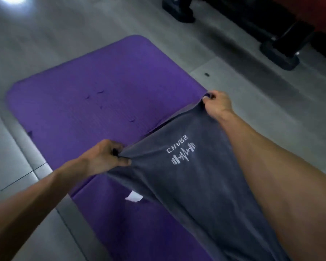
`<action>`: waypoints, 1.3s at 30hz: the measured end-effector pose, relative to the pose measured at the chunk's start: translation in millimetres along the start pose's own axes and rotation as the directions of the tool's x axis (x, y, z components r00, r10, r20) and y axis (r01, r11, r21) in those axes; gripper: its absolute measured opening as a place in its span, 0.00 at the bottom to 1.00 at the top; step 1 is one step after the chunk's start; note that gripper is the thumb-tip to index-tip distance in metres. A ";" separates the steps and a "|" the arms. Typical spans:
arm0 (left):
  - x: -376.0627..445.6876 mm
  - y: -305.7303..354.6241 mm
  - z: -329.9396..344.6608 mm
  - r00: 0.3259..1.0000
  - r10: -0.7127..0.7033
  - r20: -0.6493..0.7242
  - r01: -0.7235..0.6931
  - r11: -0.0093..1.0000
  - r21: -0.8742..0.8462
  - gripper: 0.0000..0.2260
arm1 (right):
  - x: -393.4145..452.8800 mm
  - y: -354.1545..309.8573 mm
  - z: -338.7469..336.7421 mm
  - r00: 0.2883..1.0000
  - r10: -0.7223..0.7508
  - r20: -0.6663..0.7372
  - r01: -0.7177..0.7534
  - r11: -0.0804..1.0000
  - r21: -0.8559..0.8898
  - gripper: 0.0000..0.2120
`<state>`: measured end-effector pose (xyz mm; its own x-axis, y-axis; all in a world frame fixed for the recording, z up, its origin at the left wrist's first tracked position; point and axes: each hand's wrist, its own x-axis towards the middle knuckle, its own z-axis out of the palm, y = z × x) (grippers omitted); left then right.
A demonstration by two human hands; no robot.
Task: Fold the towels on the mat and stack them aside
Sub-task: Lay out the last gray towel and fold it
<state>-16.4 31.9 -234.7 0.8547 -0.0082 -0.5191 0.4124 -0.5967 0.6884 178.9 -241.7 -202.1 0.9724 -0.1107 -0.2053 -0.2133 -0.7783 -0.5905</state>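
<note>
A dark grey towel (186, 185) with a white barbell logo is stretched between my hands above the purple mat (87, 102). My left hand (105, 157) grips its near-left corner, fingers curled round the bunched cloth. My right hand (217, 103) pinches the far corner near the mat's right edge. The towel runs down toward the bottom right under my right forearm, and its lower end is out of view.
The mat lies on a grey tiled floor (36, 44). A small white label (134, 196) shows beside the towel's left edge over the mat. Black feet of gym equipment (279, 53) stand at the top right, with another black base (179, 10) at the top.
</note>
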 end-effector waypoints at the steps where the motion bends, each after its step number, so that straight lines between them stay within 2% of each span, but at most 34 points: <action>1: -4.9 -7.6 -2.0 0.999 -0.031 -0.029 0.030 0.999 -0.027 0.09 | 1.0 -3.6 11.5 0.991 0.010 0.131 -0.010 1.000 0.001 0.30; 2: -8.5 -15.5 -2.0 0.996 -0.071 -0.049 0.069 0.996 -0.056 0.10 | -1.8 -3.9 23.8 0.968 0.015 0.252 -0.015 1.000 -0.002 0.39; 3: -11.3 -20.9 -0.6 0.992 -0.113 -0.063 0.108 0.990 -0.088 0.10 | -7.0 -1.8 36.8 0.945 0.011 0.328 0.000 1.000 -0.032 0.43; 4: -13.9 -26.1 2.0 0.984 -0.164 -0.065 0.154 0.978 -0.142 0.10 | -14.1 1.7 49.3 0.940 -0.021 0.340 0.050 0.996 -0.076 0.43; 6: -18.7 -34.0 8.6 0.972 -0.233 -0.038 0.209 0.922 -0.325 0.07 | -34.1 6.2 66.5 0.957 -0.188 0.219 0.237 0.945 -0.226 0.34; 8: -24.0 -35.2 15.2 0.969 -0.245 -0.037 0.203 0.868 -0.453 0.06 | -44.1 3.3 73.7 0.915 -0.375 0.152 0.404 0.837 -0.368 0.25; 10: -28.0 -33.0 19.7 0.960 -0.263 -0.099 0.190 0.866 -0.462 0.06 | -36.9 -5.0 78.1 0.892 -0.400 0.209 0.452 0.786 -0.423 0.22; 12: -30.3 -29.7 19.0 0.941 -0.282 -0.186 0.171 0.873 -0.456 0.08 | -24.5 -17.1 82.0 0.873 -0.357 0.333 0.484 0.726 -0.489 0.21; 14: -29.7 -27.7 10.7 0.930 -0.276 -0.242 0.134 0.869 -0.477 0.09 | -16.0 -28.3 87.1 0.850 -0.352 0.393 0.521 0.673 -0.525 0.14; 16: -28.7 -28.1 -6.8 0.921 -0.276 -0.274 0.109 0.859 -0.500 0.09 | -12.5 -37.2 93.7 0.850 -0.394 0.349 0.525 0.683 -0.508 0.08; 18: -26.6 -31.8 -29.6 0.903 -0.292 -0.316 0.103 0.859 -0.501 0.08 | -8.4 -49.1 102.8 0.864 -0.434 0.255 0.503 0.734 -0.456 0.08; 20: -22.2 -41.3 -50.9 0.876 -0.284 -0.390 0.115 0.909 -0.401 0.08 | -3.9 -66.3 117.4 0.861 -0.464 0.211 0.509 0.771 -0.383 0.07; 21: -19.2 -47.2 -57.6 0.865 -0.282 -0.415 0.151 0.935 -0.321 0.08 | -1.9 -73.9 125.5 0.856 -0.458 0.241 0.516 0.786 -0.340 0.09; 23: -13.4 -59.6 -62.1 0.845 -0.282 -0.455 0.297 0.954 -0.040 0.08 | -3.7 -84.2 139.3 0.837 -0.394 0.379 0.506 0.821 -0.265 0.21; 24: -11.6 -63.2 -60.1 0.832 -0.233 -0.503 0.349 0.925 0.150 0.11 | -6.8 -84.6 143.3 0.826 -0.368 0.426 0.495 0.836 -0.238 0.26; 25: -9.8 -65.4 -54.8 0.829 -0.108 -0.549 0.329 0.887 0.323 0.14 | -12.1 -82.5 145.6 0.825 -0.367 0.429 0.492 0.840 -0.229 0.29; 26: -7.7 -65.9 -47.3 0.831 0.065 -0.553 0.241 0.853 0.463 0.18 | -19.2 -78.6 146.9 0.830 -0.398 0.392 0.509 0.826 -0.240 0.29; 28: -1.3 -63.0 -27.0 0.824 0.369 -0.431 -0.041 0.796 0.603 0.21 | -40.8 -67.7 149.6 0.810 -0.501 0.305 0.582 0.754 -0.304 0.28; 29: 4.0 -62.2 -15.1 0.842 0.433 -0.323 -0.152 0.764 0.627 0.23 | -52.5 -61.6 151.4 0.772 -0.550 0.319 0.633 0.710 -0.310 0.28; 30: 10.1 -62.8 -4.3 0.872 0.427 -0.238 -0.192 0.747 0.637 0.25 | -61.4 -55.4 153.7 0.717 -0.588 0.375 0.694 0.652 -0.306 0.30; 32: 19.4 -72.6 8.6 0.923 0.340 -0.179 -0.140 0.732 0.666 0.30 | -58.4 -42.5 156.9 0.623 -0.591 0.512 0.780 0.519 -0.350 0.33; 33: 22.5 -78.2 11.3 0.929 0.323 -0.179 -0.114 0.711 0.694 0.32 | -43.9 -38.4 154.8 0.636 -0.559 0.532 0.770 0.505 -0.390 0.33; 34: 23.0 -81.4 13.4 0.930 0.317 -0.186 -0.093 0.692 0.715 0.33 | -24.0 -33.8 152.7 0.683 -0.522 0.511 0.729 0.526 -0.437 0.32; 37: 24.3 -84.6 13.4 0.921 0.314 -0.229 -0.064 0.704 0.708 0.34 | 34.1 -36.2 143.9 0.841 -0.390 0.375 0.539 0.660 -0.523 0.28; 39: 24.7 -82.4 12.4 0.922 0.313 -0.230 -0.066 0.710 0.701 0.34 | 42.4 -48.5 146.0 0.857 -0.376 0.351 0.505 0.749 -0.430 0.28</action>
<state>-33.2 70.9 -310.5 0.9891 -0.0099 -0.1467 0.0151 -0.9857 0.1681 216.6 -118.4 -296.1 0.8807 0.4149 -0.2284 0.3716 -0.9043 -0.2101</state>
